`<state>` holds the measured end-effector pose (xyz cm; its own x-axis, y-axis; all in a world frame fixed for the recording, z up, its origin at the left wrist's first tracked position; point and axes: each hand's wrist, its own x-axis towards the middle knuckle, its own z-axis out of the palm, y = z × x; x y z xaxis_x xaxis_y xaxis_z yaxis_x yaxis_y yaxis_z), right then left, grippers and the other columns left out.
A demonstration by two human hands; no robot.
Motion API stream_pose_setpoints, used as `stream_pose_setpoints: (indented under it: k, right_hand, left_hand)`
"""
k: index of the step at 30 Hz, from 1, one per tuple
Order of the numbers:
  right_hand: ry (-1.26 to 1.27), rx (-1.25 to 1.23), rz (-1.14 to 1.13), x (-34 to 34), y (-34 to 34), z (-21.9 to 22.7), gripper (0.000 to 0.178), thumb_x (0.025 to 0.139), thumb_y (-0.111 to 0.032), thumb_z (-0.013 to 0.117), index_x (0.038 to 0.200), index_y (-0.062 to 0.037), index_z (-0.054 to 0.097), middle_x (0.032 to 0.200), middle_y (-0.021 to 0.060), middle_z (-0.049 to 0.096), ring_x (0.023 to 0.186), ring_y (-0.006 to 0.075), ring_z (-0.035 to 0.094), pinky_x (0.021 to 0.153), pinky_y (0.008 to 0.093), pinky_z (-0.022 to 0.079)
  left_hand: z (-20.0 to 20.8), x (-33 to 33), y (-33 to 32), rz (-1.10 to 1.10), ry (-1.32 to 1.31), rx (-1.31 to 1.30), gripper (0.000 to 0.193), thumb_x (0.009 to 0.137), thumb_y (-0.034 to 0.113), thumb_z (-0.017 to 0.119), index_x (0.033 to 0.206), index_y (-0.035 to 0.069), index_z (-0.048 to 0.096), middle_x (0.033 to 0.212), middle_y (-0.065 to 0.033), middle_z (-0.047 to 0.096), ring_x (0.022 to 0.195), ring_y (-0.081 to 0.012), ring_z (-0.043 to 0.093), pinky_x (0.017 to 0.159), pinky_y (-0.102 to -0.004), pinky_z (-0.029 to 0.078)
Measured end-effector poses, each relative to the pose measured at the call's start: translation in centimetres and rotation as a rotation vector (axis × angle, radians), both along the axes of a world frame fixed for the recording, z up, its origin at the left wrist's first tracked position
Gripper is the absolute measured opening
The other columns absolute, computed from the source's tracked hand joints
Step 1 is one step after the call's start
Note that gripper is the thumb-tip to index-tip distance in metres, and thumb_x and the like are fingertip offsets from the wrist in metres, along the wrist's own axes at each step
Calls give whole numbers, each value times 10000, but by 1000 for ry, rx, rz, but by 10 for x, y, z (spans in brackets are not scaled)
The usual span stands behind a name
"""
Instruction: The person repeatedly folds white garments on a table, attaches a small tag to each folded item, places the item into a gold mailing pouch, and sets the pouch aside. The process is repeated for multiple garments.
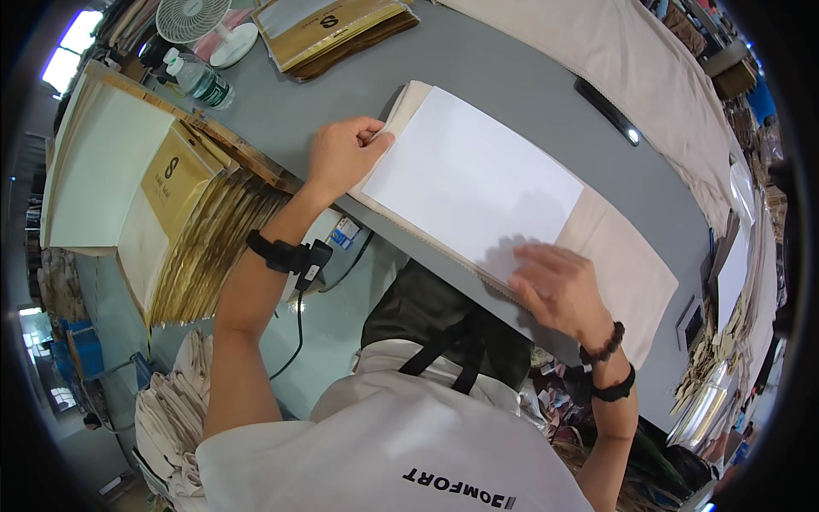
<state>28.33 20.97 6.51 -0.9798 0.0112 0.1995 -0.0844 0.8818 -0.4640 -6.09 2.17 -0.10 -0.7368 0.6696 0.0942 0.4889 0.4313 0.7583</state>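
Observation:
A folded piece of beige fabric point(627, 269) lies on the grey table, its long near edge running along the table's front edge. A white sheet of paper or card point(478, 175) rests flat on it, leaving the fabric's right end uncovered. At the left end, my left hand point(345, 156) pinches the fabric's edge, thumb on top and fingers curled. Over the sheet's lower right corner is my right hand point(561, 288), fingers stretched out and slightly blurred, with a shadow beneath. Whether it touches the sheet I cannot tell.
Gold packages point(333, 34), a white fan point(226, 38) and a water bottle point(200, 79) stand at the far left. More gold packages point(183, 183) fill a left-hand rack. A dark phone-like object point(607, 111) lies beside beige cloth point(631, 51) at the far right.

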Motion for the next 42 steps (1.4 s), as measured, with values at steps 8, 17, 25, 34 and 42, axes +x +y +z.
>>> stream_pose_setpoints:
  k: [8,17,25,34,42]
  right_hand:
    - [112,-56,-151,-151,-24,-40,472,913,-3,599,1368,-111,661,1129,128,663,1046,329,635,913,436,536]
    - [61,74,-182,-149,-36,-54,480,910,-23,630,1380,-113,665,1249,156,627,1122,327,603,976,454,483]
    - [130,-291,-701,59,9,-26,303,1002,-12,661,1295,-44,731,1283,155,703,1087,278,714,892,353,589]
    - [-113,234,-1534,282,38,-75,553,1041,-438,681,1284,58,663,1189,192,671,1039,255,660,898,408,535]
    - [389,-617,-1297,212,39,-29,270,1091,-270,665,1123,-2,669,963,-47,652,836,28,532,737,195,432]
  left_hand:
    - [18,24,2,-254,251,-9,205,941,234,759,1089,104,815,867,-108,705,747,-281,679,670,-398,527]
    - [1,7,25,-392,302,62,439,1052,205,612,1462,49,598,1452,-168,618,1271,-331,619,1053,-410,487]
    - [-17,30,33,-550,412,-61,550,1058,37,507,1596,-19,407,1680,-221,378,1573,-389,325,1314,-510,236]
    - [-10,51,39,-536,507,-177,626,1115,299,487,1601,-74,357,1697,-298,291,1600,-419,255,1321,-493,201]
    - [-17,56,38,-528,678,-261,793,1126,537,366,1615,-86,317,1717,-305,232,1609,-416,225,1324,-492,185]
